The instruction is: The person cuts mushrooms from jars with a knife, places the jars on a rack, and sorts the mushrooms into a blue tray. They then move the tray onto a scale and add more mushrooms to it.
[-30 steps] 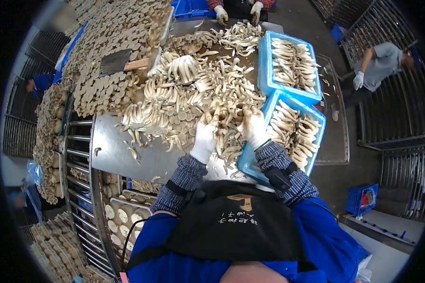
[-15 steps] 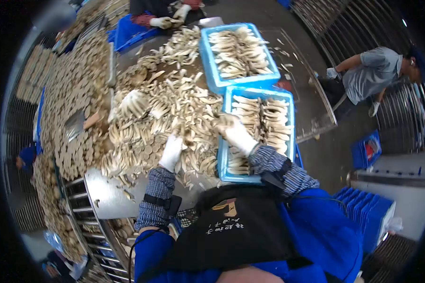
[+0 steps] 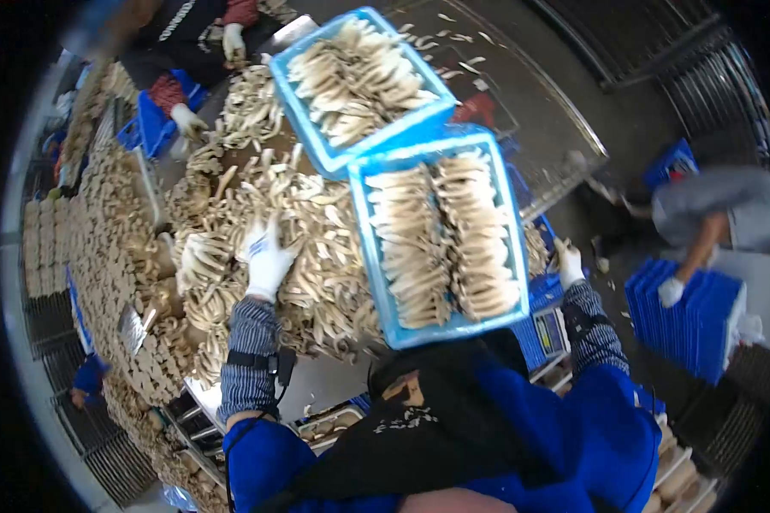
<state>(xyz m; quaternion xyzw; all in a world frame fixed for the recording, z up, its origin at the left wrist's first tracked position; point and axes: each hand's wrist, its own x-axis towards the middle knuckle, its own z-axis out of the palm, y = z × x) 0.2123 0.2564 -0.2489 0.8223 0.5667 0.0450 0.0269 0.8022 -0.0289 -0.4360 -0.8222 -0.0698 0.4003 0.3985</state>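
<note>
My left hand [image 3: 268, 259], in a white glove, rests on the pile of loose mushrooms [image 3: 321, 295], its fingers spread. Right of it stands a blue lined crate [image 3: 368, 256] with mushrooms laid in two columns. A second blue crate [image 3: 304, 128], also filled with mushrooms, stands beyond it and touches it. Off the right side of the near crate is my right hand [image 3: 571, 262], gloved in white, over a lower blue container; its fingers are small and blurred, and I cannot make out whether they hold anything.
Across the table a co-worker's gloved hands [image 3: 188, 121] are at the mushrooms. At the right, a person in a grey shirt [image 3: 714, 205] bends beside stacked blue crates [image 3: 684, 321]. A metal blade [image 3: 133, 329] lies on mushrooms at the left.
My right hand has moved from the near crate out past its right side. My left hand has opened over the pile. The view has shifted, and the person in grey now bends by the stacked crates.
</note>
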